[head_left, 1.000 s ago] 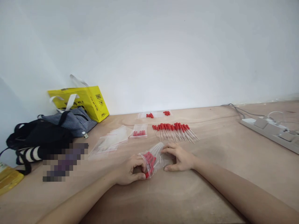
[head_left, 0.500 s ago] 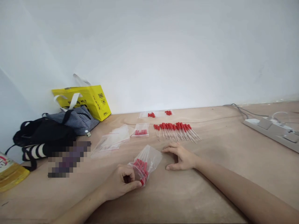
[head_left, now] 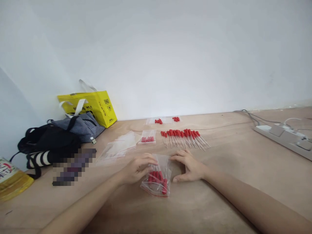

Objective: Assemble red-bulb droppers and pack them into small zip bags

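Observation:
A clear zip bag (head_left: 157, 185) with several red-capped droppers inside lies on the table between my hands, its red-lined edge toward me. My left hand (head_left: 140, 167) rests at the bag's left side, fingers spread over its upper part and thumb below, not closed round it. Just right of the bag, my right hand (head_left: 188, 166) lies on the table with its fingers apart and holds nothing. Beyond them is a row of loose red-capped droppers (head_left: 181, 136). Left of that row is a smaller filled bag (head_left: 147, 137), beside a fan of flat clear bags (head_left: 120, 146).
Further filled bags (head_left: 168, 120) lie near the wall. At the left are a yellow bag (head_left: 103, 109), a striped bag (head_left: 85, 128), a black bag (head_left: 48, 139) and a bottle of yellow liquid (head_left: 14, 182). A power strip (head_left: 268, 130) with cables is at the right.
My left hand has moved up and its fingers have loosened from the bag's near edge. The bag has turned and now lies flatter, its red-lined edge toward me. My right hand has barely moved.

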A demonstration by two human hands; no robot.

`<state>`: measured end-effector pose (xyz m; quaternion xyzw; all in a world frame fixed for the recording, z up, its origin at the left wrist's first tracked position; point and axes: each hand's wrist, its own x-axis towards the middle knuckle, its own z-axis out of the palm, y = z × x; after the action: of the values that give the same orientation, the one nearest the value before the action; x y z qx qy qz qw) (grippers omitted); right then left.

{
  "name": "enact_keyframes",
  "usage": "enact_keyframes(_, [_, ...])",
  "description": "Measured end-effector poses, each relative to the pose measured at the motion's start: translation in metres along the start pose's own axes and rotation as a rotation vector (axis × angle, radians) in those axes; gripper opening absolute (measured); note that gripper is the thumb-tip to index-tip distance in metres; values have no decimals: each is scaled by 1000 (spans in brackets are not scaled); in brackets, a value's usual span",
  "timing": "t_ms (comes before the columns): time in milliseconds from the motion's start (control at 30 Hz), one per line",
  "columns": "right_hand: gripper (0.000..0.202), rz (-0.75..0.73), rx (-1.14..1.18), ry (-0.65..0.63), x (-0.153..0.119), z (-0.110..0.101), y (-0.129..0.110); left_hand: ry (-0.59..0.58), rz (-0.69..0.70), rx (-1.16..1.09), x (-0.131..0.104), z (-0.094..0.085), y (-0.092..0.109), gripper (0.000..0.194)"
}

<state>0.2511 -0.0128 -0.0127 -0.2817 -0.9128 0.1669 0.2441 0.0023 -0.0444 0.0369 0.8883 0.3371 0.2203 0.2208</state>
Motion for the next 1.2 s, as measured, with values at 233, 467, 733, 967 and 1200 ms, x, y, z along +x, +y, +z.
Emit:
enact_keyframes(233, [74,36,14,68,2,23,-45,-40,1,103,22,31,-36,32])
enact_keyframes(467, [45,129,40,136,4,20,-20,222,-257,337,11,41,-31,27])
enact_keyframes(733, [19,476,-105,311,6,6,5,86,-309,352,0,38,-28,46])
enact_keyframes(967, [12,519,-99,301,4,8,0,-52,-359,387,3,35,-27,47])
enact_keyframes(1200, [12,545,-69,283,5,11,-4,-111,-368,386,3,35,-28,48])
